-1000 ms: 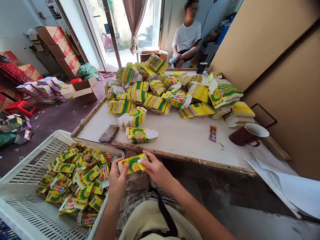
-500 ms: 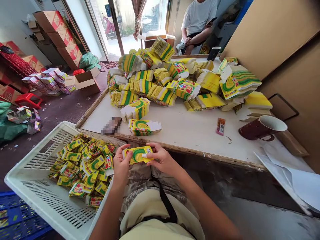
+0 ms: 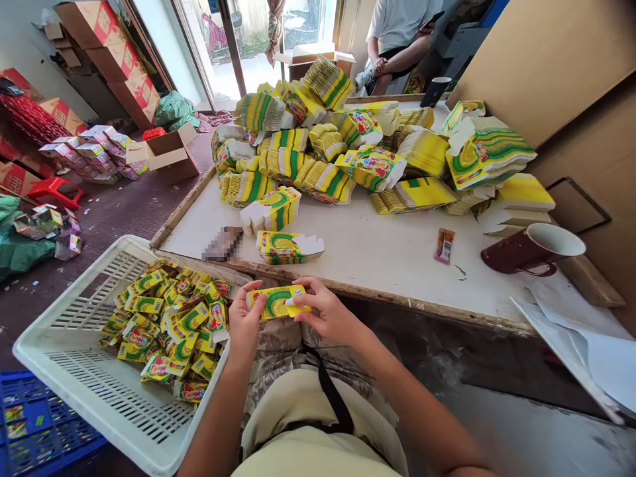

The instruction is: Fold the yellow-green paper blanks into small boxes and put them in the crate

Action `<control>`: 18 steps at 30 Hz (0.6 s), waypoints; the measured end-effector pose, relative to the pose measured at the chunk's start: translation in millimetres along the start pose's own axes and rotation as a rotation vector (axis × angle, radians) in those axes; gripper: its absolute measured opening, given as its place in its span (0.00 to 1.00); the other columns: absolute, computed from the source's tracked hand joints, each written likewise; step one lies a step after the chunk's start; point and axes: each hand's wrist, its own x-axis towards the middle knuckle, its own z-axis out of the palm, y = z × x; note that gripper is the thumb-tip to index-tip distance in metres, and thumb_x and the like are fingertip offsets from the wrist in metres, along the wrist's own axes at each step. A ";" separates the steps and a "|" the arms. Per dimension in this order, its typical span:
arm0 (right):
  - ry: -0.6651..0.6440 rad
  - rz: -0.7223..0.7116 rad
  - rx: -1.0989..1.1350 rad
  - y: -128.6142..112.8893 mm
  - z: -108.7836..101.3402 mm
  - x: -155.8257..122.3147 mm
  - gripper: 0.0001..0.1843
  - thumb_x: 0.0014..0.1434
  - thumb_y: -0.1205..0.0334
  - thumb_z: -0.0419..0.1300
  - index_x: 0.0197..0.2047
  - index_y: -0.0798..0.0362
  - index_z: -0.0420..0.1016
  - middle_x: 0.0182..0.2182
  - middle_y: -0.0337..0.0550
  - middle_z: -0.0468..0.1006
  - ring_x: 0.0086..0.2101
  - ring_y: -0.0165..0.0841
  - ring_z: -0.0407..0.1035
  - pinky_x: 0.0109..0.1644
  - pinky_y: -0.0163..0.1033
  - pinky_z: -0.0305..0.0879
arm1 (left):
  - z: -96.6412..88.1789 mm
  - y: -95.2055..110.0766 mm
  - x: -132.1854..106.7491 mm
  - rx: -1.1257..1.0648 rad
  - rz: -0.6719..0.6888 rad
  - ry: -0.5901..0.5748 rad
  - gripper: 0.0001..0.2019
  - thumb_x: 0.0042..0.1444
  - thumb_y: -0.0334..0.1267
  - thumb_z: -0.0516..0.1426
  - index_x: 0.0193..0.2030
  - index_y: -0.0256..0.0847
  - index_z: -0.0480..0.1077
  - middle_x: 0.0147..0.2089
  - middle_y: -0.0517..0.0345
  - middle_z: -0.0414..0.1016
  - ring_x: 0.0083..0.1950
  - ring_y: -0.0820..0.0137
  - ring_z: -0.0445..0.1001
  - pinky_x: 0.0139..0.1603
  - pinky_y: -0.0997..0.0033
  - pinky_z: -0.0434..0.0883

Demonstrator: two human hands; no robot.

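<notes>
Just off the table's (image 3: 387, 265) near edge, above the lap: small yellow carton (image 3: 275, 303), held nearly level between two hands, broad printed face up. Left hand (image 3: 244, 315) pinches its left end, thumb flat on the face, fingers curled behind. Right hand (image 3: 325, 310) pinches the right end, index finger along the far side, thumb on the near face; something white at the thumb tip, can't tell what. Other right fingers bent in, partly hidden. Gripping both ends probably keeps the carton steady and leaves its middle uncovered.

White crate (image 3: 82, 331) sits against the table's near left corner, beside the left forearm, seemingly so it's within easy reach; loose yellow cartons (image 3: 171, 324) piled inside, no order.

One carton bundle (image 3: 283, 248) lies by the table's near edge, straight ahead of the hands, another bundle (image 3: 273, 211) just behind; likely placed for short reach. Large heap of flat stacks (image 3: 298, 165) fills the far side, probably pushed back to leave working room. Mug (image 3: 521, 250) and small sachet (image 3: 444, 246) toward the right edge, apart from the cartons.
</notes>
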 end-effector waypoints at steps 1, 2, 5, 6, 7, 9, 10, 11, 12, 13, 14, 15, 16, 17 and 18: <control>0.032 0.014 0.004 -1.8 -1.3 1.1 0.13 0.61 0.63 0.65 0.49 0.48 0.74 0.54 0.51 0.66 0.54 0.43 0.67 0.55 0.50 0.71 | 1.4 0.4 -1.4 0.007 -0.002 -0.020 0.25 0.47 0.48 0.68 0.49 0.38 0.71 0.31 0.62 0.75 0.29 0.72 0.75 0.33 0.74 0.74; 0.075 0.037 0.011 -3.6 -1.5 2.2 0.19 0.59 0.62 0.66 0.53 0.47 0.71 0.53 0.50 0.68 0.53 0.43 0.68 0.56 0.50 0.70 | 2.9 1.0 -2.7 0.019 -0.004 -0.046 0.25 0.47 0.48 0.68 0.49 0.39 0.71 0.31 0.61 0.76 0.30 0.72 0.75 0.34 0.73 0.74; 0.186 0.131 0.020 -7.1 3.5 4.7 0.34 0.55 0.63 0.69 0.62 0.45 0.60 0.51 0.48 0.69 0.51 0.43 0.68 0.57 0.51 0.68 | 4.9 1.6 -5.5 0.043 -0.001 -0.112 0.23 0.49 0.50 0.67 0.48 0.40 0.70 0.32 0.60 0.76 0.31 0.71 0.76 0.34 0.72 0.74; 0.199 0.145 0.015 -7.5 6.6 5.1 0.35 0.55 0.63 0.68 0.63 0.46 0.59 0.51 0.48 0.68 0.51 0.43 0.68 0.57 0.51 0.68 | 4.5 0.9 -5.9 0.044 0.007 -0.119 0.23 0.49 0.51 0.67 0.47 0.40 0.70 0.32 0.61 0.76 0.31 0.71 0.75 0.34 0.73 0.74; 0.201 0.140 0.009 -7.6 10.2 5.1 0.34 0.55 0.63 0.68 0.62 0.46 0.60 0.52 0.49 0.67 0.52 0.43 0.67 0.58 0.52 0.67 | 3.6 -0.3 -6.1 0.047 0.016 -0.120 0.22 0.50 0.51 0.66 0.46 0.40 0.70 0.32 0.61 0.76 0.31 0.71 0.75 0.34 0.73 0.73; 0.189 0.096 0.000 -7.1 18.2 4.2 0.31 0.56 0.60 0.67 0.61 0.47 0.62 0.52 0.50 0.66 0.53 0.44 0.66 0.59 0.52 0.66 | 1.5 -4.4 -6.5 0.063 0.027 -0.120 0.20 0.51 0.50 0.66 0.44 0.40 0.70 0.31 0.63 0.74 0.30 0.73 0.73 0.34 0.74 0.72; 0.195 0.073 -0.004 -6.6 22.5 3.6 0.31 0.56 0.58 0.67 0.61 0.48 0.61 0.52 0.50 0.66 0.53 0.45 0.66 0.58 0.52 0.66 | 0.6 -6.9 -6.8 0.075 0.029 -0.120 0.20 0.51 0.50 0.66 0.44 0.40 0.69 0.31 0.63 0.73 0.30 0.73 0.73 0.33 0.75 0.71; 0.215 0.058 -0.010 -6.1 26.7 3.0 0.32 0.56 0.56 0.67 0.61 0.48 0.61 0.51 0.50 0.66 0.53 0.45 0.66 0.57 0.53 0.67 | -0.1 -9.5 -7.2 0.085 0.033 -0.116 0.19 0.52 0.50 0.65 0.44 0.40 0.69 0.30 0.63 0.73 0.29 0.74 0.72 0.33 0.76 0.70; 0.237 0.051 -0.021 -5.5 30.6 2.7 0.32 0.56 0.55 0.67 0.61 0.48 0.60 0.51 0.50 0.66 0.52 0.45 0.66 0.56 0.53 0.68 | -0.9 -11.8 -7.5 0.095 0.038 -0.106 0.18 0.53 0.50 0.65 0.44 0.41 0.69 0.30 0.64 0.72 0.29 0.74 0.72 0.32 0.76 0.70; 0.247 0.051 -0.036 -4.8 33.9 3.1 0.33 0.56 0.53 0.67 0.61 0.48 0.60 0.50 0.51 0.66 0.51 0.45 0.66 0.55 0.53 0.68 | -2.4 -13.6 -7.6 0.107 0.042 -0.093 0.18 0.53 0.50 0.64 0.43 0.41 0.69 0.30 0.64 0.71 0.30 0.74 0.71 0.32 0.76 0.69; 0.235 0.052 -0.051 -3.8 36.2 4.5 0.36 0.55 0.51 0.68 0.62 0.48 0.59 0.50 0.51 0.66 0.50 0.45 0.67 0.55 0.53 0.69 | -5.4 -14.5 -7.1 0.120 0.046 -0.077 0.19 0.53 0.51 0.64 0.43 0.41 0.69 0.31 0.64 0.71 0.30 0.73 0.71 0.33 0.76 0.69; 0.195 0.047 -0.058 -2.6 37.2 7.1 0.41 0.53 0.49 0.70 0.64 0.49 0.57 0.51 0.52 0.66 0.50 0.45 0.67 0.55 0.53 0.69 | -10.6 -14.4 -5.9 0.138 0.052 -0.056 0.19 0.52 0.51 0.64 0.43 0.41 0.69 0.31 0.63 0.71 0.31 0.73 0.71 0.33 0.75 0.69; 0.135 0.034 -0.059 -1.0 36.7 11.3 0.47 0.50 0.46 0.72 0.66 0.49 0.55 0.52 0.53 0.65 0.51 0.46 0.67 0.56 0.54 0.69 | -18.8 -13.2 -3.8 0.169 0.065 -0.020 0.19 0.51 0.52 0.64 0.43 0.41 0.69 0.32 0.62 0.71 0.31 0.72 0.71 0.34 0.74 0.69; 0.079 0.017 -0.055 1.2 34.5 17.0 0.52 0.47 0.43 0.73 0.67 0.50 0.53 0.53 0.54 0.65 0.52 0.47 0.66 0.57 0.54 0.68 | -30.5 -10.8 -0.7 0.222 0.091 0.036 0.20 0.51 0.52 0.64 0.43 0.41 0.70 0.34 0.61 0.71 0.33 0.71 0.71 0.36 0.73 0.70; 0.049 0.000 -0.057 4.2 30.8 24.5 0.54 0.47 0.43 0.73 0.68 0.51 0.51 0.54 0.55 0.65 0.53 0.47 0.66 0.58 0.55 0.67 | -45.7 -7.6 3.3 0.291 0.126 0.110 0.19 0.51 0.52 0.63 0.42 0.41 0.71 0.35 0.60 0.71 0.34 0.70 0.71 0.37 0.71 0.70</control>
